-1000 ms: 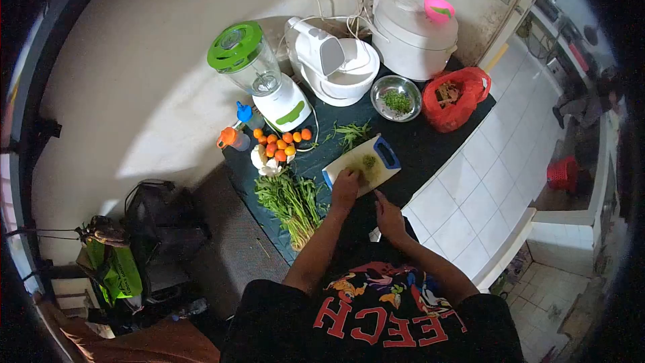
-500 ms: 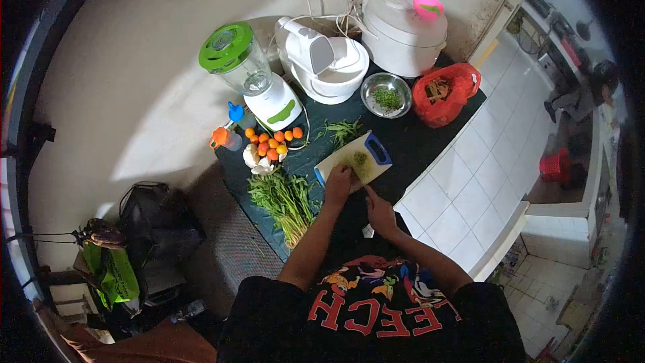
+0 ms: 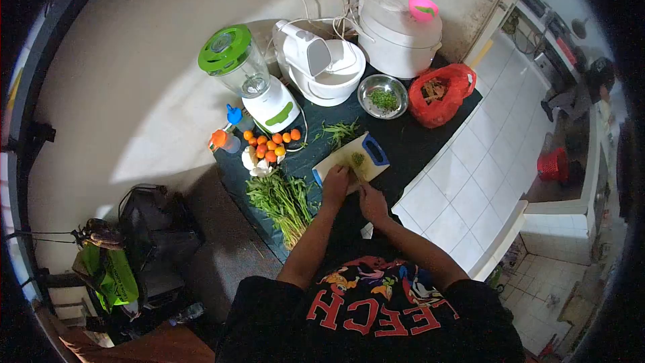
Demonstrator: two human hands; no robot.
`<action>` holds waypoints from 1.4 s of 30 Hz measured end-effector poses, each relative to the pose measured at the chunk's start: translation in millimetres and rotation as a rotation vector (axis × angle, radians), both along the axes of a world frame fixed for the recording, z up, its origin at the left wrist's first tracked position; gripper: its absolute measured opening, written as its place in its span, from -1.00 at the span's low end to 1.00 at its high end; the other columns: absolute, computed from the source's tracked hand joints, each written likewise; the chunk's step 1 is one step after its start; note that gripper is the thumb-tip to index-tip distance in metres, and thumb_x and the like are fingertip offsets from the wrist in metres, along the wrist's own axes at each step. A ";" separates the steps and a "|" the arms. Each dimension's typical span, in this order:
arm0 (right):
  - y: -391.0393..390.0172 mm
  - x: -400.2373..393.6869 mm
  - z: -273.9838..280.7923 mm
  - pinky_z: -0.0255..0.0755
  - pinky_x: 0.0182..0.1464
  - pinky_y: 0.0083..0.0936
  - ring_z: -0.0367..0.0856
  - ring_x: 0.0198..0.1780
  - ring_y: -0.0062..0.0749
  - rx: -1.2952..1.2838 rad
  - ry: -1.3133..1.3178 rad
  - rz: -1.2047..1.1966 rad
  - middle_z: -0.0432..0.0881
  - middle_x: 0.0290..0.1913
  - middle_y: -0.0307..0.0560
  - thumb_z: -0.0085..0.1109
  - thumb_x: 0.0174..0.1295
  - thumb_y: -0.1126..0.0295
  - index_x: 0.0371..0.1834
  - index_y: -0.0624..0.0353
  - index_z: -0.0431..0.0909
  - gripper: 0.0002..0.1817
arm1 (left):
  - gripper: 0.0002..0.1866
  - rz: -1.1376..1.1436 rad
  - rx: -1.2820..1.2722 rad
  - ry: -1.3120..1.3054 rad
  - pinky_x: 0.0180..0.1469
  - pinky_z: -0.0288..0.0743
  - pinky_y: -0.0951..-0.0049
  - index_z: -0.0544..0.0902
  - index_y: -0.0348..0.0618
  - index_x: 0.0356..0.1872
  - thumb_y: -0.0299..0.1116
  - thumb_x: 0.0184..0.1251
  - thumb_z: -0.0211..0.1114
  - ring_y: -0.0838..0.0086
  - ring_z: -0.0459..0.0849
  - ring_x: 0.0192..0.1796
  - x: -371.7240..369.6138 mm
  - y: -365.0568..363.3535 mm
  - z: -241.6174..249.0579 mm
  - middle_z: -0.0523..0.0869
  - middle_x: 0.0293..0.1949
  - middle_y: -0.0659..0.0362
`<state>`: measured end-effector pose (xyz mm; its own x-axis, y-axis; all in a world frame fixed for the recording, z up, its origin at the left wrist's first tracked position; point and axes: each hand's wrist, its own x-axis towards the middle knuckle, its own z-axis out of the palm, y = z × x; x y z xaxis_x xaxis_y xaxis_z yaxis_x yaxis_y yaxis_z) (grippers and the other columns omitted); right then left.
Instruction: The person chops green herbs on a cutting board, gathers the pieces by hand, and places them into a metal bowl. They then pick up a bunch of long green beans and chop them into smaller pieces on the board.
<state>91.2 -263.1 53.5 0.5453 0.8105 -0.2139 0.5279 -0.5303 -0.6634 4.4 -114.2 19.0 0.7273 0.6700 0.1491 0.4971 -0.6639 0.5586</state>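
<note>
One left hand [image 3: 335, 186] steadies board [image 3: 344, 156], I judge, grip unclear | right hand [image 3: 373, 204] clasps knife [image 3: 359, 175] | bowl [image 3: 381, 82] handy, one o'clock

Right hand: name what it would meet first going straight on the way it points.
Probably the cutting board, which lies just ahead of the right hand; depth is unclear, so it might pass above the surface.

The right hand [image 3: 373, 203] covers the handle of the knife [image 3: 359, 177], whose blade is too faint to trace; the left hand [image 3: 335, 187] hides what lies under its fingertips on the board [image 3: 338, 158]. The red bag's [image 3: 430, 115] contents are too small to tell. A far person [image 3: 574, 99] blurs into shadow, and the bottom edge cuts off the shirt [image 3: 390, 345]
</note>
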 end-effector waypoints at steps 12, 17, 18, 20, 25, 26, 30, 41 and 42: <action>1.9 -8.2 15.6 0.55 0.07 0.15 0.73 -0.02 0.34 -0.102 0.054 0.000 0.73 -0.10 0.43 -0.04 0.60 0.23 0.42 0.25 0.48 -0.54 | -0.80 -0.004 0.018 -0.086 0.04 0.62 0.04 0.73 -0.23 -0.11 -0.47 0.32 0.22 -0.04 0.69 -0.01 -2.1 2.3 -0.3 0.70 -0.12 -0.06; 21.7 1.2 13.6 0.59 0.04 0.11 0.74 -0.04 0.34 0.039 0.000 -0.028 0.74 -0.12 0.41 -0.01 0.59 0.26 0.38 0.23 0.52 -0.57 | -0.78 -0.019 0.062 -0.125 0.08 0.63 0.07 0.73 -0.23 -0.09 -0.48 0.33 0.19 -0.02 0.69 0.03 -11.2 -3.3 8.8 0.71 -0.06 -0.03; 20.8 -0.6 10.9 0.59 0.04 0.11 0.74 -0.04 0.34 0.040 0.003 -0.024 0.74 -0.12 0.41 -0.01 0.59 0.26 0.38 0.23 0.52 -0.57 | -0.76 -0.023 0.053 -0.056 0.09 0.63 0.08 0.73 -0.23 -0.07 -0.48 0.32 0.19 -0.01 0.69 0.06 -9.4 -0.7 8.3 0.72 -0.04 -0.02; 10.4 -4.1 5.6 0.61 0.00 0.09 0.75 -0.08 0.35 0.129 -0.050 -0.006 0.75 -0.15 0.41 -0.02 0.58 0.27 0.38 0.21 0.53 -0.58 | -0.74 -0.029 0.036 0.013 0.11 0.63 0.09 0.73 -0.23 -0.04 -0.48 0.32 0.19 0.00 0.69 0.09 -12.3 -3.4 5.9 0.72 -0.02 -0.02; 0.9 -20.6 40.1 0.61 -0.02 0.16 0.75 -0.11 0.36 -0.085 0.040 -0.053 0.75 -0.16 0.39 -0.01 0.58 0.26 0.38 0.17 0.52 -0.59 | -0.74 0.031 0.050 -0.063 0.14 0.62 0.11 0.75 -0.21 -0.02 -0.43 0.33 0.22 0.00 0.68 0.12 -10.9 -5.4 -6.4 0.73 0.00 -0.02; 1.5 -21.4 43.4 0.61 -0.02 0.19 0.75 -0.11 0.37 -0.132 0.056 -0.066 0.76 -0.16 0.38 -0.02 0.58 0.25 0.37 0.15 0.53 -0.59 | -0.74 0.031 0.049 -0.064 0.14 0.62 0.11 0.75 -0.21 -0.02 -0.43 0.33 0.22 0.00 0.68 0.12 -10.5 -3.6 -8.4 0.73 0.00 -0.02; 5.0 -17.3 29.7 0.60 -0.04 0.21 0.75 -0.14 0.38 -0.071 -0.050 -0.037 0.75 -0.17 0.37 -0.03 0.59 0.22 0.34 0.14 0.53 -0.61 | -0.74 0.008 -0.017 -0.028 0.10 0.63 0.08 0.75 -0.22 -0.01 -0.42 0.35 0.22 -0.03 0.70 0.08 -6.7 -0.3 -8.1 0.72 -0.03 -0.05; -7.2 -20.2 -2.4 0.62 -0.01 0.07 0.76 -0.08 0.34 0.083 -0.037 -0.043 0.75 -0.05 0.38 0.04 0.57 0.24 0.44 0.13 0.52 -0.55 | -0.74 0.047 -0.028 -0.106 0.05 0.64 0.10 0.73 -0.25 -0.03 -0.44 0.32 0.25 -0.03 0.72 0.01 -9.6 -2.5 5.6 0.71 -0.07 -0.04; -7.8 -21.7 3.3 0.62 -0.01 0.07 0.76 -0.08 0.34 0.077 -0.036 -0.041 0.75 -0.05 0.38 0.04 0.57 0.24 0.44 0.13 0.52 -0.55 | -0.75 0.031 0.006 -0.127 0.05 0.64 0.10 0.73 -0.25 -0.04 -0.43 0.32 0.26 -0.02 0.71 0.01 -11.5 -3.9 7.0 0.71 -0.08 -0.03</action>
<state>69.5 -270.9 56.9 0.5849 0.8004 -0.1314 0.5307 -0.5002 -0.6842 -7.2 -118.2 26.0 0.6814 0.6907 0.2421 0.4431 -0.6526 0.6146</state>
